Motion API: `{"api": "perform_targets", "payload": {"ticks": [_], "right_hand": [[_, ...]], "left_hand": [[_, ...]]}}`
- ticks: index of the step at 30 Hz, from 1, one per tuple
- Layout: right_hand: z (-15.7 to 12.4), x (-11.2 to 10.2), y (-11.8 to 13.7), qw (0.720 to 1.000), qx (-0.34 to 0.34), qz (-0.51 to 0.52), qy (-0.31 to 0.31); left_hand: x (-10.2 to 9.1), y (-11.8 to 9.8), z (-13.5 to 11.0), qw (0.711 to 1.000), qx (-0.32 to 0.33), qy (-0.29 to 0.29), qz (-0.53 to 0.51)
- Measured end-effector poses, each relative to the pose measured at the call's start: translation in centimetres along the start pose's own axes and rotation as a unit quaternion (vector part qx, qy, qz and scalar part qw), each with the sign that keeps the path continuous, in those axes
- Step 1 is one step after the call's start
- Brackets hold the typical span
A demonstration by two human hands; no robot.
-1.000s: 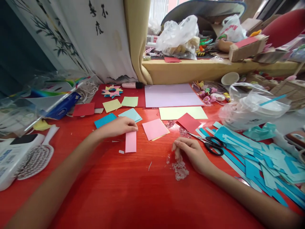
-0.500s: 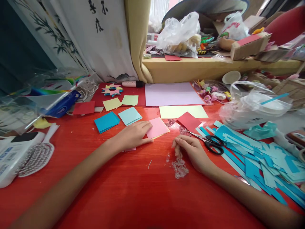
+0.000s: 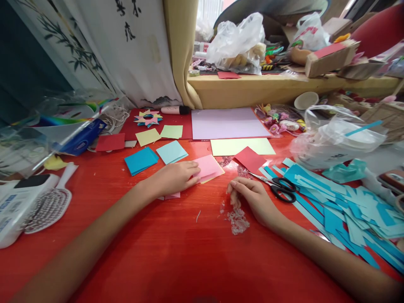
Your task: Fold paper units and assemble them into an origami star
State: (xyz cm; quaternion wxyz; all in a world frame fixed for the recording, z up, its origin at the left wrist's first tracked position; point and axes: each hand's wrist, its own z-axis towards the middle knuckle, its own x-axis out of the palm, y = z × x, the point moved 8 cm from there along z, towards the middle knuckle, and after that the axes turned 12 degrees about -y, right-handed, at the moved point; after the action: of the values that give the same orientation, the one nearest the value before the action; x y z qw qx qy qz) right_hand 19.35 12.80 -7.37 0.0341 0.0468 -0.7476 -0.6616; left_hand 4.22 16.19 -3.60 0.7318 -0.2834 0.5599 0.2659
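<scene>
So from the head view, the left hand [image 3: 175, 179] is palm-down with its fingers on the left part of a pink square of thin paper [image 3: 210, 166], which sits mid-tabletop [image 3: 202, 252] with a yellowish sheet peeking out underneath; can't tell if the thumb is actually pinching it. The right hand [image 3: 252, 195] is loosely curled on the tabletop by a patch of clear crumbly flakes [image 3: 239, 222], just beside the silver-bladed scissors with black handles [image 3: 275, 184], and I can't see if anything's inside those fingers. For working that pink square well, imo, go light: thumb and fingertips at the edge, feel that you've only got one layer, and don't press hard or you'll crease it. I'd also keep the paper off those flakes. As for writing, the white cloth curtain with painted bamboo [image 3: 151, 42] has black brushed characters, and I'd read the lowest as 痕, top ones partly cut off. The blue shiny packet [image 3: 82, 138] has a pale logo, the white boxy container [image 3: 19, 214] has blue lettering and the white plastic bag [image 3: 311, 33] has red print, all too blurry to read, sorry
</scene>
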Motion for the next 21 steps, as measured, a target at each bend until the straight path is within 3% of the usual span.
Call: {"api": "perform_targets", "payload": {"ticks": [3,5,7,9,11,13,15,18,21], "right_hand": [[-0.1,0.1,0.1,1.0,0.0,-0.004,0.004],[-0.2,0.2,0.1,1.0,-0.004,-0.011,0.012],[-0.2,0.3,0.1,1.0,-0.013,-0.003,0.019],[-0.1,0.5,0.1,0.999,-0.018,0.029,0.025],[0.1,0.6,0.0,0.997,-0.013,0.071,0.029],[0.3,0.5,-0.1,0.993,0.003,0.112,0.021],[0.4,0.1,-0.1,0.988,0.031,0.153,-0.007],[0.3,-0.5,-0.1,0.979,0.074,0.184,-0.042],[0.3,-1.0,-0.3,0.984,0.07,0.155,-0.055]], "left_hand": [[-0.2,0.0,0.0,0.999,0.01,-0.032,0.026],[-1.1,-0.1,0.0,0.994,0.013,-0.087,0.058],[-2.8,-1.0,-0.2,0.977,0.032,-0.188,0.094],[-4.9,-2.7,-0.8,0.943,0.067,-0.304,0.118],[-6.1,-4.9,-1.7,0.909,0.116,-0.38,0.126],[-6.1,-7.2,-2.4,0.893,0.174,-0.4,0.115],[-5.5,-8.7,-2.8,0.897,0.189,-0.394,0.07],[-4.5,-9.3,-2.9,0.911,0.147,-0.385,-0.002],[-3.2,-8.6,-2.4,0.931,0.072,-0.349,-0.08]]}}
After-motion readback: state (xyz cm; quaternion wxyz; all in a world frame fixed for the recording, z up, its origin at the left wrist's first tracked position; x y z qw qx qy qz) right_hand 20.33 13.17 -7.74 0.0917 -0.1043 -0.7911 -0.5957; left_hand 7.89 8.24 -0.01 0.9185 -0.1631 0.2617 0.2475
